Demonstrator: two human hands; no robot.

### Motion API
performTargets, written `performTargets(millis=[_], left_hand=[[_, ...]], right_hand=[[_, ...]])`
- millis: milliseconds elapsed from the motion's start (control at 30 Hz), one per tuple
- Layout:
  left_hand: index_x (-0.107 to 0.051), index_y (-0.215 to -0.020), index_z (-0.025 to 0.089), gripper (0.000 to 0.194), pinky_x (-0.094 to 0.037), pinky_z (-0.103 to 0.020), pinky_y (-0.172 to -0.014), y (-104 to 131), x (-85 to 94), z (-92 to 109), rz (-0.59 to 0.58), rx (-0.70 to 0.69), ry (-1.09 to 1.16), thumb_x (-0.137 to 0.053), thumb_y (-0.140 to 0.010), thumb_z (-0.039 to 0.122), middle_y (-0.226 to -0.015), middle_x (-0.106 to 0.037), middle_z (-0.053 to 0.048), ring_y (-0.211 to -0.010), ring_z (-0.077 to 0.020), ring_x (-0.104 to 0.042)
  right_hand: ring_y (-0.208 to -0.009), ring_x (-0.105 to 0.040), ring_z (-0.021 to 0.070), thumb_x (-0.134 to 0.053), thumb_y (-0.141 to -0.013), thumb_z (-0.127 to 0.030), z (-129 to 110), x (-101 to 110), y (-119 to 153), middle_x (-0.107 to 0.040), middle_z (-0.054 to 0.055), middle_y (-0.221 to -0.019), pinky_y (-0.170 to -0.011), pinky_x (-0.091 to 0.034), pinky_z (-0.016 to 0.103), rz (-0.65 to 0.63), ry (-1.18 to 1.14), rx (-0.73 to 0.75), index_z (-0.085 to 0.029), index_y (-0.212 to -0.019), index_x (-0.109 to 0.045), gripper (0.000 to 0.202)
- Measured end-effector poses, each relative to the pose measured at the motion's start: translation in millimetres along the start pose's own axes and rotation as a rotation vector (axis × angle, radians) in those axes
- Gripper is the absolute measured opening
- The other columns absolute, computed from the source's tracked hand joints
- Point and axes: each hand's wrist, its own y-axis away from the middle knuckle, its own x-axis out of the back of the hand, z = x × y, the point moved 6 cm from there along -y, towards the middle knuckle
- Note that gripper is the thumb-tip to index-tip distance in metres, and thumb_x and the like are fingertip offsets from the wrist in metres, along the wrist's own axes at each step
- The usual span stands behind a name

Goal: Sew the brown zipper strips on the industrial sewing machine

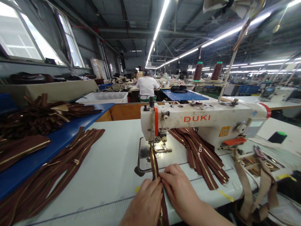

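Note:
A brown zipper [154, 161] with gold teeth runs from under the needle area of a white sewing machine [174, 121] toward me. My left hand [147, 201] lies over its left side, with the fingertips pinched on the tape. My right hand [177, 188] grips the same strip from the right, its thumb and fingertips meeting the left fingers. Below the hands the zipper carries on to the bottom of the view. Under the machine arm, to the right, lies a bundle of brown zippers [199, 153]; another zipper bundle [63, 166] spreads across the table at left.
Far left, a blue surface [61, 138] bears a heap of brown zippers [42, 113]. At right stand a small parts tray [265, 164] and hanging beige straps [244, 185]. Thread cones [198, 71] rise behind the machine. A person in white [147, 86] sits ahead.

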Motion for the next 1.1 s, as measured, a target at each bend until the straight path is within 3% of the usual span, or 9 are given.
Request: performTargets(millis=[233, 433, 567, 700, 933, 1100], left_hand=[[-0.063, -0.097, 0.014, 0.029, -0.049, -0.038, -0.08, 6, -6.8, -2, 0.037, -0.079, -0.075, -0.038, -0.084, 0.006, -0.096, -0.068, -0.011, -0.09, -0.0252, -0.06], [-0.062, -0.094, 0.015, 0.029, -0.052, -0.035, -0.078, 5, 6.9, -1, 0.093, -0.083, 0.038, -0.036, -0.084, 0.004, -0.091, -0.068, -0.009, -0.086, -0.0233, -0.061], [-0.061, -0.096, 0.018, 0.03, -0.054, -0.028, -0.077, 4, 15.4, -13, 0.129, 0.01, 0.199, -0.035, -0.085, 0.005, -0.091, -0.066, -0.007, -0.083, -0.0184, -0.061], [-0.059, -0.109, 0.016, 0.033, -0.053, -0.032, -0.084, -1, 17.7, -32, 0.183, 0.037, 0.156, -0.036, -0.087, 0.007, -0.102, -0.065, -0.009, -0.095, -0.0203, -0.059], [-0.062, -0.095, 0.016, 0.024, -0.053, -0.039, -0.081, -18, 8.5, -46, 0.007, -0.043, 0.119, -0.043, -0.084, 0.006, -0.094, -0.063, -0.008, -0.087, -0.0215, -0.059], [-0.061, -0.099, 0.016, 0.026, -0.051, -0.038, -0.084, -15, 9.4, -48, 0.021, -0.007, 0.153, -0.04, -0.086, 0.007, -0.097, -0.062, -0.008, -0.091, -0.0209, -0.057]], right_hand=[[-0.083, -0.049, 0.018, -0.053, -0.088, -0.012, -2, -5, -5, -0.056, 0.003, -0.083, -0.071, -0.041, 0.029, -0.053, 0.137, 0.03, -0.018, -0.086, -0.064, 0.013], [-0.08, -0.048, 0.02, -0.06, -0.083, -0.012, -8, -12, -4, -0.056, 0.004, -0.084, -0.068, -0.04, 0.032, -0.117, 0.347, 0.151, -0.016, -0.087, -0.06, 0.006], [-0.081, -0.046, 0.0217, -0.059, -0.084, -0.014, -14, -14, -4, -0.056, 0.006, -0.085, -0.069, -0.041, 0.036, -0.131, 0.457, 0.244, -0.014, -0.088, -0.06, 0.004], [-0.081, -0.046, 0.0228, -0.058, -0.084, -0.016, -20, -14, -5, -0.057, 0.008, -0.083, -0.071, -0.041, 0.037, -0.131, 0.506, 0.314, -0.013, -0.09, -0.061, 0.007], [-0.082, -0.045, 0.0232, -0.059, -0.082, -0.016, -21, -12, -4, -0.056, 0.009, -0.086, -0.076, -0.042, 0.039, -0.148, 0.548, 0.337, -0.011, -0.094, -0.062, 0.013], [-0.083, -0.045, 0.0216, -0.055, -0.085, -0.013, -8, -1, -2, -0.056, 0.006, -0.087, -0.074, -0.041, 0.035, -0.178, 0.444, 0.26, -0.014, -0.097, -0.06, 0.013]])
